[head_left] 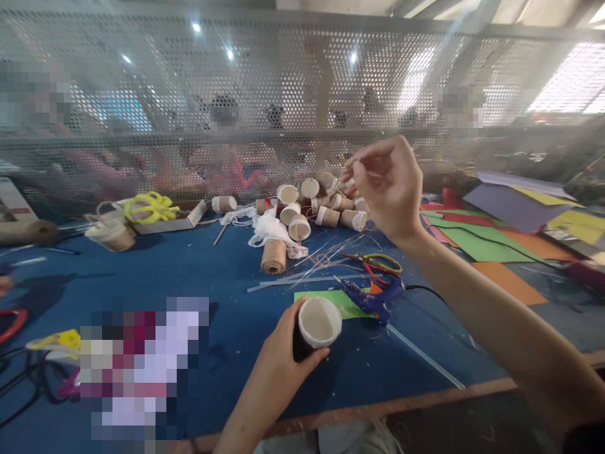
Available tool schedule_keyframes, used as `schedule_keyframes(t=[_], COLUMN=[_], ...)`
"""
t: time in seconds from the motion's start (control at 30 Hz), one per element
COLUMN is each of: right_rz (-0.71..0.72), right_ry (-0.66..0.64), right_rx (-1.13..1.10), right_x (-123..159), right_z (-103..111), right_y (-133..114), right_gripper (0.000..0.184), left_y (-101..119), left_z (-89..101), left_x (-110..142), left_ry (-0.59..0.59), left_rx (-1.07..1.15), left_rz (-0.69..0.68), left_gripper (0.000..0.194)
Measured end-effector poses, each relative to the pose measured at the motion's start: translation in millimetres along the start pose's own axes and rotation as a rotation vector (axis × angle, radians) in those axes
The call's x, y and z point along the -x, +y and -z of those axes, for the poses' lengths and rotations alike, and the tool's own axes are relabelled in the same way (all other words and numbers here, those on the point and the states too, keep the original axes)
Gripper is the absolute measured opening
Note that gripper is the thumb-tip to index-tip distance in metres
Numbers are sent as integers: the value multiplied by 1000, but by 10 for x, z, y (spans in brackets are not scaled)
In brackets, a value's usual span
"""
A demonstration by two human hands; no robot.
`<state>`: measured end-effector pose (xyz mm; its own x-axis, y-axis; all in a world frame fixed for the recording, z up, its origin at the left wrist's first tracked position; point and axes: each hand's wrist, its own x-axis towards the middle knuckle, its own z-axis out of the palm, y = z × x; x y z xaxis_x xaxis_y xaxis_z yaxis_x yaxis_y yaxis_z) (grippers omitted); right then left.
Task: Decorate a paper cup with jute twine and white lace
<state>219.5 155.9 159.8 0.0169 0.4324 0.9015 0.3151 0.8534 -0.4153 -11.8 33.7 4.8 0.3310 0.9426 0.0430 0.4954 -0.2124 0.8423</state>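
Note:
My left hand [278, 366] is wrapped round a small white paper cup [319, 323], holding it tilted with its open mouth toward me, just above the blue table near the front edge. My right hand [390, 183] is raised high over the table, fingers pinched together on something thin that I cannot make out. Below the right hand lies a pile of several twine-wrapped cups [326, 208]. A blue glue gun [373, 296] rests on a green paper strip [331, 301] just right of the cup.
A spool of jute twine [273, 256], scissors with yellow-red handles [378, 265] and clear glue sticks [307, 277] lie mid-table. Coloured paper sheets [496, 239] are stacked at right. Yellow scissors [149, 207] lie in a tray at left. A perforated screen [283, 94] backs the table; people sit behind it.

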Motion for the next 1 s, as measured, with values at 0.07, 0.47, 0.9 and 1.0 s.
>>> schedule_keyframes(t=[0.07,0.47,0.9,1.0], right_rz=[-119,-597,-593,-553], right_ry=[16,70,76,52], right_rx=[-129,-395,-451,-420], right_x=[159,1135,1322,1329], right_z=[8,272,6,33], right_y=[-150,-875,-747,-761], right_gripper=[13,2,3,4], left_y=[0,53,358,399], left_z=[2,287,514,541], left_x=[-4,48,-87,-53], left_ry=[0,67,263,273], left_rx=[3,-51,-458,-563], left_rz=[4,-114,-542,-540], left_gripper=[73,59,17,21])
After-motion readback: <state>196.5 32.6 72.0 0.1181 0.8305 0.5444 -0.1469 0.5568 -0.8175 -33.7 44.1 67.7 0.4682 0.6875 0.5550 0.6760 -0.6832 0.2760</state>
